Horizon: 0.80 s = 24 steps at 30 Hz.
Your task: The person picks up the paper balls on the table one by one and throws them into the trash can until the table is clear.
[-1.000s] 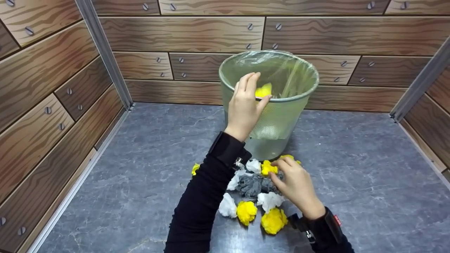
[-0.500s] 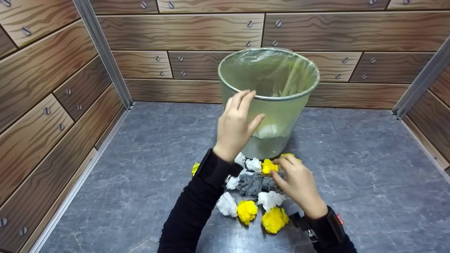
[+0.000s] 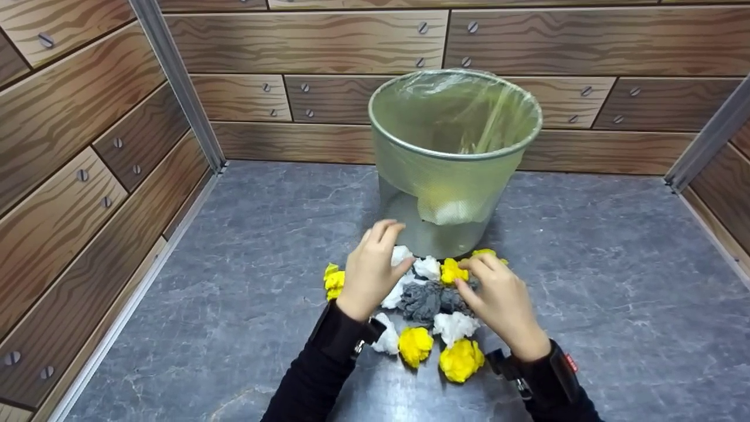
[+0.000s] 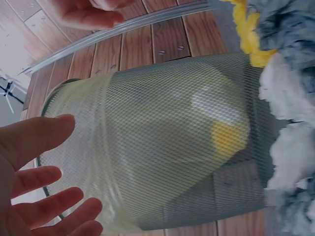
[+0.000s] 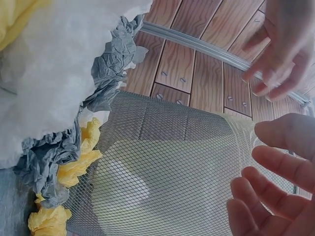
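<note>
Crumpled paper balls lie in a cluster on the grey floor in the head view: yellow (image 3: pixel 453 271), white (image 3: pixel 455 327) and dark grey (image 3: pixel 420 301). My left hand (image 3: pixel 372 269) hovers over the cluster's left side, its fingers apart and holding nothing. At the cluster's right, my right hand (image 3: pixel 498 299) hangs with relaxed fingers; its fingertips look close to a yellow ball, but the right wrist view shows nothing in that hand (image 5: pixel 275 182). Behind both hands stands a mesh wastebasket (image 3: pixel 451 155) with a clear yellowish liner. White and yellow paper (image 4: pixel 227 137) shows through its mesh.
Wood-patterned walls (image 3: pixel 328 41) enclose the floor (image 3: pixel 281 223) at the back and sides, with metal strips (image 3: pixel 181 88) at the corners. One yellow ball (image 3: pixel 334 281) lies left of the cluster, partly behind the left hand.
My left hand was at the wastebasket's rim beside a yellow paper ball; the ball has gone from the rim. That hand has come down toward the cluster. The right hand has barely moved.
</note>
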Tool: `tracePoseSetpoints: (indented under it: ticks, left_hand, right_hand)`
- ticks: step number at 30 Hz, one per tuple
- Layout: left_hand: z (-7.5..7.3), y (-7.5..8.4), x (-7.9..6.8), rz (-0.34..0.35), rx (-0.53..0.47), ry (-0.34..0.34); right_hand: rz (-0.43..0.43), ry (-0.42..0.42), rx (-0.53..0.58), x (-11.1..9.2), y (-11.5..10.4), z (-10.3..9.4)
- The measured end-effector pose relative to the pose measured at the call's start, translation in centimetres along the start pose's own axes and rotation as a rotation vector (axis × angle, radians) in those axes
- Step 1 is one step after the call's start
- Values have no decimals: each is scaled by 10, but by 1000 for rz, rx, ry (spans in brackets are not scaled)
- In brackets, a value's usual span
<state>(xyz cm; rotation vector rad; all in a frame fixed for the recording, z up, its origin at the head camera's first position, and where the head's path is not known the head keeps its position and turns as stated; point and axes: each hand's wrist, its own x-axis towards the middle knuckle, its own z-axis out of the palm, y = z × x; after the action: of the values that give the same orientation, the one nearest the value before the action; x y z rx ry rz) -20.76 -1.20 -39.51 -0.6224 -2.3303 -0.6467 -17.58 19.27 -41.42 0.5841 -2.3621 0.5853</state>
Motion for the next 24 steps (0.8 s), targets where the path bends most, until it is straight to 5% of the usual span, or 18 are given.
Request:
tracePoseSetpoints:
  ticks: [6,14,24]
  left_hand:
    - [7,-10,-18,-38,40,-85]
    - [13,-11,-20,-41,8,-98]
    - [10,-9,-24,-23,-6,-75]
  right_hand:
    - [18,-22,8,0,-2,0]
    - [9,-65,4,1,-1,-3]
    - [-104,-301,39,-5,3,0]
